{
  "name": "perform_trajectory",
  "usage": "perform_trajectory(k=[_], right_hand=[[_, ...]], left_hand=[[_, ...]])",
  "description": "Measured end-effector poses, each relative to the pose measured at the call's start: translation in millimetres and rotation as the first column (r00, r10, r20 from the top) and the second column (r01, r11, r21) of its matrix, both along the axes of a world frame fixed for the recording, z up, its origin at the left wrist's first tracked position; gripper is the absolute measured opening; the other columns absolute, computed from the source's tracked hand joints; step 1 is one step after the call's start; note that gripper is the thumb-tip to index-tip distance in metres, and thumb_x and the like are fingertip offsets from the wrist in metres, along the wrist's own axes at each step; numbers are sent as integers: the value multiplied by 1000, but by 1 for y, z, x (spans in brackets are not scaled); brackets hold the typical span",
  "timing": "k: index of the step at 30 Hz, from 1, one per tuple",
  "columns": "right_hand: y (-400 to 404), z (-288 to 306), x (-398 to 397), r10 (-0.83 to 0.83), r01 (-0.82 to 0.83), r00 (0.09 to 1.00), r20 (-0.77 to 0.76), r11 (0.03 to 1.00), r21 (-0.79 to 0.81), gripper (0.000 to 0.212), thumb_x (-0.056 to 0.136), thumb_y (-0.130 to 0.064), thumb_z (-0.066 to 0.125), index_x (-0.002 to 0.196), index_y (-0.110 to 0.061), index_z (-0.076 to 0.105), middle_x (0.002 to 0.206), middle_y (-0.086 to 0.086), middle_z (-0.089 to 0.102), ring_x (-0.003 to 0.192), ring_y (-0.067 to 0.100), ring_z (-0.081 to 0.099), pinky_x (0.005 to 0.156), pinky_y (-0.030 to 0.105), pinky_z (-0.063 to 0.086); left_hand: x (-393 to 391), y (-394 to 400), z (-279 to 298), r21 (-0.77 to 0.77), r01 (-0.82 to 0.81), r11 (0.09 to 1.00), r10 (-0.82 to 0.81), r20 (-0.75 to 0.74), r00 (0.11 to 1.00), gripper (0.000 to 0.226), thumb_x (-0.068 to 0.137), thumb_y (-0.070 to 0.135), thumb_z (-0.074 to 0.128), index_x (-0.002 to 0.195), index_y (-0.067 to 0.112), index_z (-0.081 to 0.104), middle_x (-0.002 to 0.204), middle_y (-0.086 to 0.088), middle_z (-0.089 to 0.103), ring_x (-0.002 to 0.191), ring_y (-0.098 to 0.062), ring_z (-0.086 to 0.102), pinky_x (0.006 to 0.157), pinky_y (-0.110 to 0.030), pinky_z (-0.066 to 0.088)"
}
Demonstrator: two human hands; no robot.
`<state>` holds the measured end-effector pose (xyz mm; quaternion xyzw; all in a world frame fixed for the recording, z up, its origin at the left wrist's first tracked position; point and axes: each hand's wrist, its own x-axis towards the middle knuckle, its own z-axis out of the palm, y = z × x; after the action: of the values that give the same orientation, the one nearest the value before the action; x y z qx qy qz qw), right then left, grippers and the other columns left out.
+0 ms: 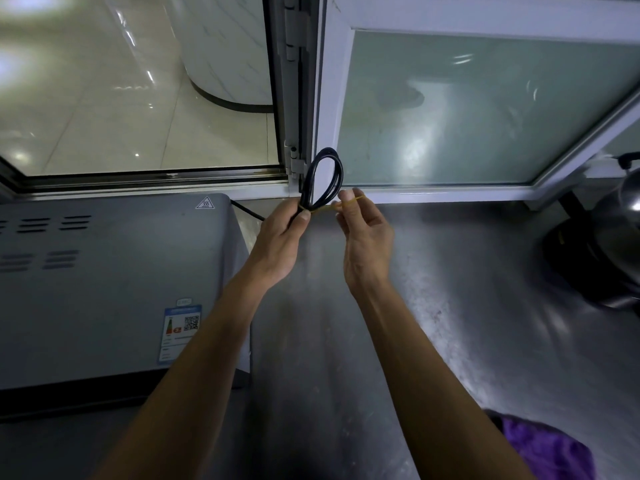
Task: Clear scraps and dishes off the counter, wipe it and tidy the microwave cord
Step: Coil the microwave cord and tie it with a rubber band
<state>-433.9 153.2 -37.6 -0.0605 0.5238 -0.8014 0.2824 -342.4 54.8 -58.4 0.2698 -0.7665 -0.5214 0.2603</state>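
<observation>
Microwave, grey metal with vent slots (114,271), sits at the left of the steel surface (450,306), and just beside its top right corner the left hand (280,237) grips a folded loop of black cord (323,178) held upright above the surface. Right hand (365,237) pinches a thin yellow rubber band (332,207) stretched across to the cord bundle. Purple cloth (547,452) lies at bottom right.

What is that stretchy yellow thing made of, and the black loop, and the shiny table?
The yellow band looks like rubber: thin, pulled taut between the hands. The black cord seems plastic- or rubber-coated, smooth, slightly glossy, bent into a loop. The counter looks like brushed stainless steel: grey, with streaky reflections.
</observation>
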Motion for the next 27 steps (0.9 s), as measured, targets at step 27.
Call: perform_trajectory(k=[27], right_hand=[[3, 27, -50, 463, -298, 830, -311, 839, 455, 48, 77, -66, 70, 89, -20, 75, 84, 1, 75, 87, 19, 72, 96, 47, 55]], left_hand=[[5, -2, -3, -407, 145, 902, -82, 168, 982, 31, 98, 8, 55, 81, 28, 38, 75, 16, 37, 74, -15, 36, 76, -33, 25]])
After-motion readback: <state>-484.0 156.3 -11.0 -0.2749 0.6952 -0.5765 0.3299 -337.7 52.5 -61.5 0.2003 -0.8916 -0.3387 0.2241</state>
